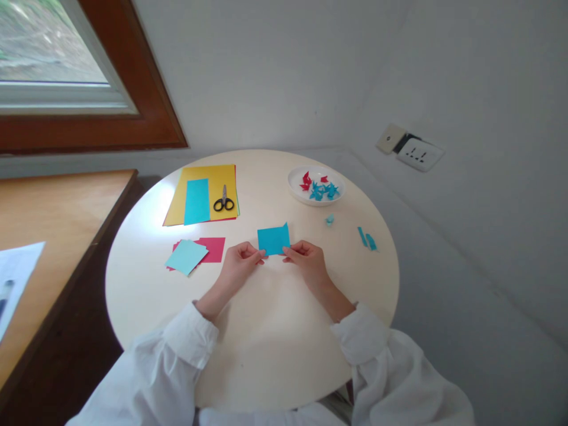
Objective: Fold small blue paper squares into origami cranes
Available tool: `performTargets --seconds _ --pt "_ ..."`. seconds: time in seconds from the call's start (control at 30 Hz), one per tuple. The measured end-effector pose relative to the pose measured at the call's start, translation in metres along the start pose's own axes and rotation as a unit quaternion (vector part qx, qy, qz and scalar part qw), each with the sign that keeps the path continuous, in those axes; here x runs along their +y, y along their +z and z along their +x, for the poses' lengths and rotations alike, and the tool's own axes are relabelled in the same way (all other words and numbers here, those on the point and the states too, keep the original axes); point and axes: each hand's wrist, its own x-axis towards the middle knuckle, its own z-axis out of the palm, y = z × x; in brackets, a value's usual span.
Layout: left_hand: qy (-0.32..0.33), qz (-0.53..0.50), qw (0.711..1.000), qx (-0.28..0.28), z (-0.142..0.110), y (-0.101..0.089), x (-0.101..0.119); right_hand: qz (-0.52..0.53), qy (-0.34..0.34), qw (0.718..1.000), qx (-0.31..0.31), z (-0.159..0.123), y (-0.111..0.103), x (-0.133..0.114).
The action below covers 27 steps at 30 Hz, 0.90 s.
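Observation:
A blue square of paper [273,240] is held up in front of me over the round table, its upper right corner sticking up in a small point. My left hand [243,260] pinches its lower left corner between thumb and fingers. At the lower right corner, my right hand [307,260] has the same sort of pinch. To the left lie pale blue paper squares [186,257] on top of pinkish-red paper squares [215,249]. A small pale blue folded paper piece [329,220] rests beyond my right hand.
Black-handled scissors [223,201] and a blue paper strip [196,201] lie on yellow sheets [177,198]. A white plate [295,188] carries several red and blue folded paper pieces. Blue scraps [367,239] lie near the right edge of the round table [275,343]. A wooden desk [66,204] stands left.

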Motion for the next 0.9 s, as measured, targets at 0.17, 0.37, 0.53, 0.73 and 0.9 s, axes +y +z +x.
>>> performTargets --seconds 0.17,0.37,0.53,0.73,0.9 --pt "-0.001 0.004 1.0 -0.015 0.0005 0.0 -0.0003 0.006 0.001 1.0 0.006 0.0008 0.0003 0.0014" --pt "0.004 -0.003 1.0 -0.019 -0.0009 0.0007 0.0021 0.005 -0.004 1.0 0.005 0.0009 0.0 0.0022" --pt "-0.006 -0.003 1.0 -0.013 -0.0012 0.0013 0.0042 -0.006 -0.009 1.0 0.011 0.0005 0.0004 0.0016" --pt "-0.012 -0.003 1.0 0.0 -0.0024 0.0024 0.0053 0.003 -0.006 1.0 0.011 -0.001 0.0014 -0.0001" --pt "-0.01 0.002 1.0 0.007 -0.004 0.0029 0.0058 0.013 -0.007 1.0 0.014 -0.002 0.0027 -0.0019"
